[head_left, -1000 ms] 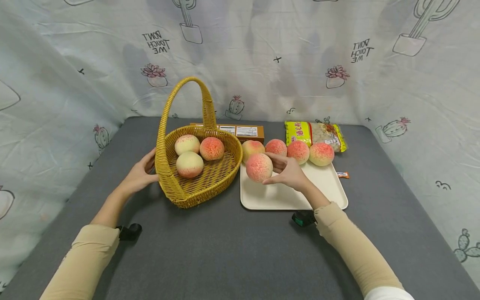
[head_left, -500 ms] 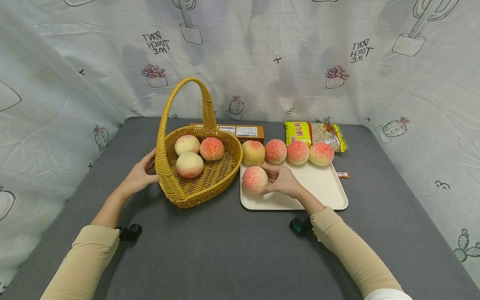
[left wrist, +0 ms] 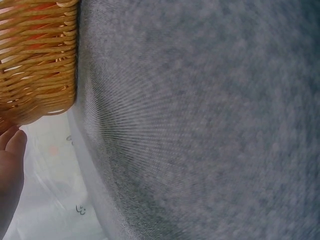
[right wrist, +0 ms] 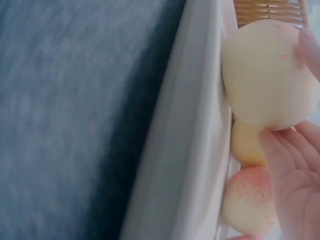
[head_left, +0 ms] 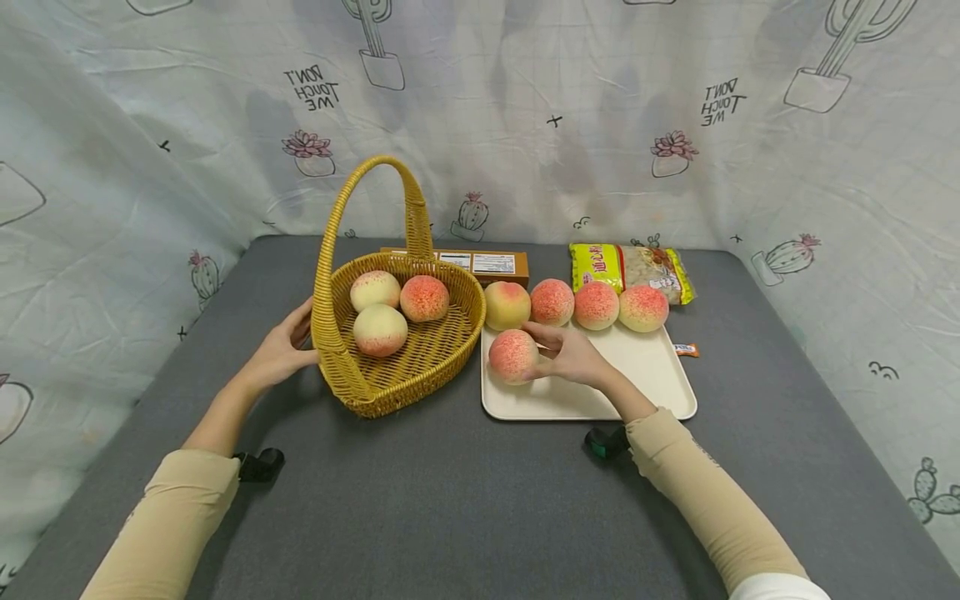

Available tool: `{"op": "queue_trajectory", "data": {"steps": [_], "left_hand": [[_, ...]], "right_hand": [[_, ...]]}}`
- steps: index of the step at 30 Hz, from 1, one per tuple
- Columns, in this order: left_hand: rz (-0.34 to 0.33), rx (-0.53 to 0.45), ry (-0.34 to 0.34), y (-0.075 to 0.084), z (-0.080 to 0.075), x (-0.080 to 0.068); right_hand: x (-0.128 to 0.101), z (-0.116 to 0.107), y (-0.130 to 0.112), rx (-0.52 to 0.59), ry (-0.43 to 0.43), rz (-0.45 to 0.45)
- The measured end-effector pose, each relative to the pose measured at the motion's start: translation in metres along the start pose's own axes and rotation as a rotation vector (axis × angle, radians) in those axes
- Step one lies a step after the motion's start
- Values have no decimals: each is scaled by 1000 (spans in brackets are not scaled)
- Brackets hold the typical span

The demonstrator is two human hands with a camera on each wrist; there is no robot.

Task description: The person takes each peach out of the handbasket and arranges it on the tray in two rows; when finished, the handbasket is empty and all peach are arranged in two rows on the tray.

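In the head view, centre frame, we see the right hand [head_left: 573,357] grasping a peach [head_left: 513,356] on the cream tray [head_left: 652,387]; at centre left, the left hand [head_left: 281,354] rests with relaxed fingers against the wicker basket [head_left: 420,367]. Left wrist view, upper left: basket weave [left wrist: 37,55], fingers [left wrist: 12,150] straight beside it. Right wrist view, upper right: fingers [right wrist: 287,150] curl round the peach [right wrist: 265,75].

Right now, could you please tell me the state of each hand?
Left hand: open, fingers resting against the side of the yellow wicker basket.
Right hand: holding a pink-speckled peach on the cream rectangular tray.

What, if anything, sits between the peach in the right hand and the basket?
Nothing visible. The right hand grips the peach on the tray's left end; only the basket's own near rim lies between. The left hand touches its far side.
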State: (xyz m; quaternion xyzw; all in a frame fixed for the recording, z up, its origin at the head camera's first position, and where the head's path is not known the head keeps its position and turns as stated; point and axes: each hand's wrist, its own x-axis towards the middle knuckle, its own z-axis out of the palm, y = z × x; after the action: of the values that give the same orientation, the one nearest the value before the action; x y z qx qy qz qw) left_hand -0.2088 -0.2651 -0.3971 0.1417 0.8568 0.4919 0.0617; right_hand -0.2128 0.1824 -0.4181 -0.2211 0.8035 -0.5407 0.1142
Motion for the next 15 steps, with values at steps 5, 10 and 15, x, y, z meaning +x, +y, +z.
{"op": "queue_trajectory", "data": {"steps": [5, 10, 15], "left_hand": [[-7, 3, -1, 1, 0, 0], [-12, 8, -1, 1, 0, 0], [-1, 4, 0, 0, 0, -1]], "right_hand": [[-2, -2, -1, -36, 33, -10], [-3, 0, 0, -2, 47, -11], [-4, 5, 0, 57, 60, -10]]}}
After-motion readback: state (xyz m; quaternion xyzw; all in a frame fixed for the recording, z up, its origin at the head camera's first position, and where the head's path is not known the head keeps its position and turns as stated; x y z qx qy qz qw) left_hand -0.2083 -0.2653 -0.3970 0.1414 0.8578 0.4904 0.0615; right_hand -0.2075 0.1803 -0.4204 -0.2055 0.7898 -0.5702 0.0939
